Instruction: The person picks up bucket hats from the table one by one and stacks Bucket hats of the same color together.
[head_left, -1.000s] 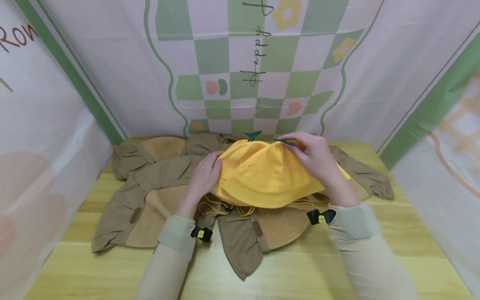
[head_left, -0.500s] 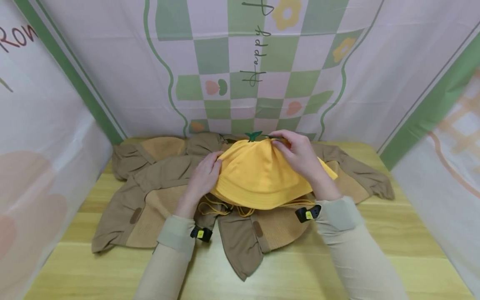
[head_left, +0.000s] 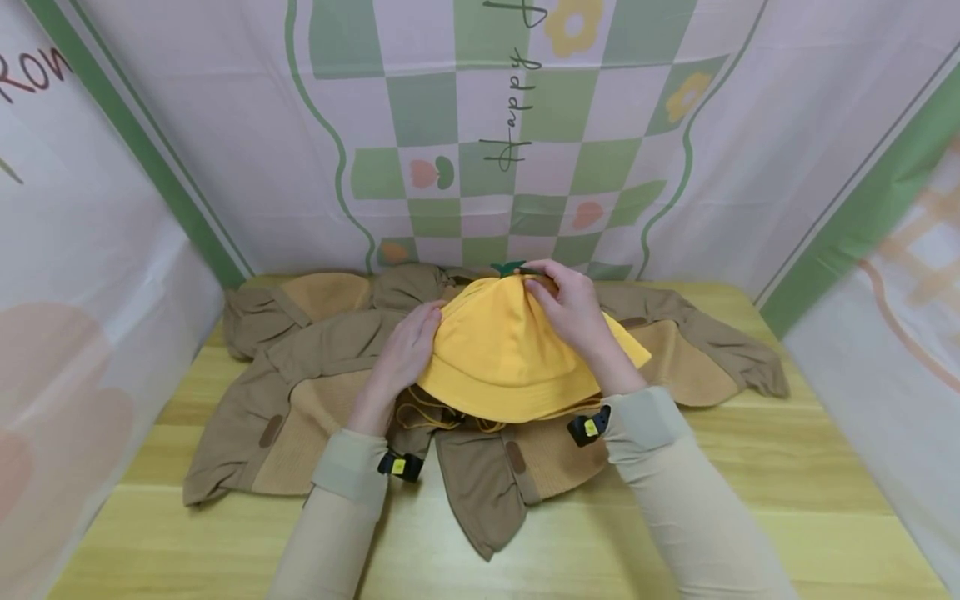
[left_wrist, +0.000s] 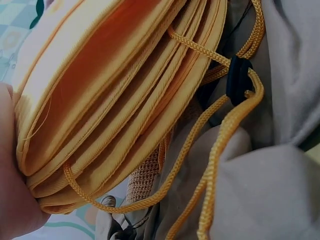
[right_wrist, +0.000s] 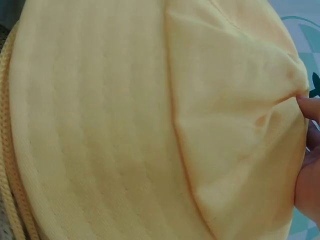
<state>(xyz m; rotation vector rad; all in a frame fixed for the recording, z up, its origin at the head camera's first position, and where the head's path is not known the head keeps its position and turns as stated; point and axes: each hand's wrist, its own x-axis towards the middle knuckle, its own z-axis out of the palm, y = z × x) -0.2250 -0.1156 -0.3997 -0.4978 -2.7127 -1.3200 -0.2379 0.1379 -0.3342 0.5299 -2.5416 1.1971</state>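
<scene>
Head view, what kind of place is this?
Likely a staged booth, not a real room: printed cloth backdrops wall in a small wooden table where both hands fold a yellow hat over tan hats.

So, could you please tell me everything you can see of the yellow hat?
The yellow hat is a soft cloth bucket hat with a stitched brim, a small green stem on its crown and a yellow cord with a dark toggle. It sits crown up on brown hats spread over the wooden table. The left hand holds its left side, and the right hand pinches the crown near the stem, creasing the cloth.
</scene>
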